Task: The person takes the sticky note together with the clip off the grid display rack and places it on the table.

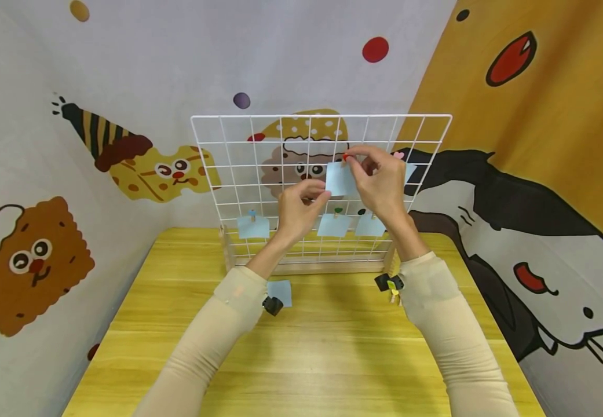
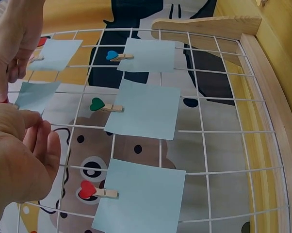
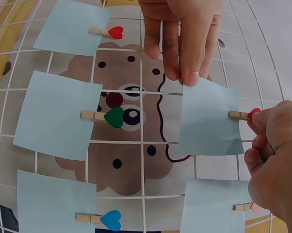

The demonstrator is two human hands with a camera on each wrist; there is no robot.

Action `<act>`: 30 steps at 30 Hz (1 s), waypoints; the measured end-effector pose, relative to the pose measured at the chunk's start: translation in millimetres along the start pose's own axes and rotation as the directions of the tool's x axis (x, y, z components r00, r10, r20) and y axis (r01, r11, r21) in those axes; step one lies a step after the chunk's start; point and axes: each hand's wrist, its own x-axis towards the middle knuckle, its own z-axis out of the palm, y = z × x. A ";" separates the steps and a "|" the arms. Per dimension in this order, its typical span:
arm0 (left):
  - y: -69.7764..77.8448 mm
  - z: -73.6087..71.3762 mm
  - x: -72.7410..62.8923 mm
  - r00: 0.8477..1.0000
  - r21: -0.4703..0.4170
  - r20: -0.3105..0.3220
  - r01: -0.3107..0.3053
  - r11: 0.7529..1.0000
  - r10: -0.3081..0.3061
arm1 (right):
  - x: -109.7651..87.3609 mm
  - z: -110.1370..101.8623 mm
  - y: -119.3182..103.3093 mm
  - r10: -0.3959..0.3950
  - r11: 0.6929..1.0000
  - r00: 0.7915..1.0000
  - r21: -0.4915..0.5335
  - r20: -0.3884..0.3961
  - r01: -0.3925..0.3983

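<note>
A light blue square paper note (image 1: 339, 179) lies against the white wire grid (image 1: 282, 130), in its upper middle. My right hand (image 1: 384, 182) pinches the small wooden clothespin (image 3: 239, 115) with a red heart at the note's upper edge. The clothespin's jaws overlap that edge. The note's lower left corner is between the thumb and fingers of my left hand (image 1: 301, 211). In the right wrist view, the left hand's fingertips (image 3: 190, 78) are right at that corner. Nearby hangs another note (image 3: 214, 206) with a pink heart clothespin (image 3: 244, 207), mostly hidden behind my right hand in the head view.
Lower on the grid hang notes with a red heart clothespin (image 2: 90, 190), a green one (image 2: 105, 105) and a blue one (image 2: 118, 57). The grid stands in a wooden base (image 1: 327, 267). On the table (image 1: 311, 359) lie a loose note (image 1: 282, 293) and several clothespins (image 1: 395, 296).
</note>
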 end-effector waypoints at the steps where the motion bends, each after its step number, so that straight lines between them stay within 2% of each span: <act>1: 0.1 0.0 -0.1 1.000 0.000 0.000 -0.001 1.000 0.001 | -0.3 0.0 0.3 -0.005 1.000 1.000 0.003 -0.004 0.005; 22: -2.1 0.2 0.1 1.000 -0.001 0.011 0.029 1.000 -0.029 | 0.0 -3.3 -0.3 -0.014 0.999 0.999 0.034 -0.035 0.016; 30: -6.2 -1.3 -5.6 0.999 -0.010 0.017 0.051 0.999 -0.051 | 1.3 -4.9 -1.6 -0.012 0.998 0.998 0.061 -0.068 0.016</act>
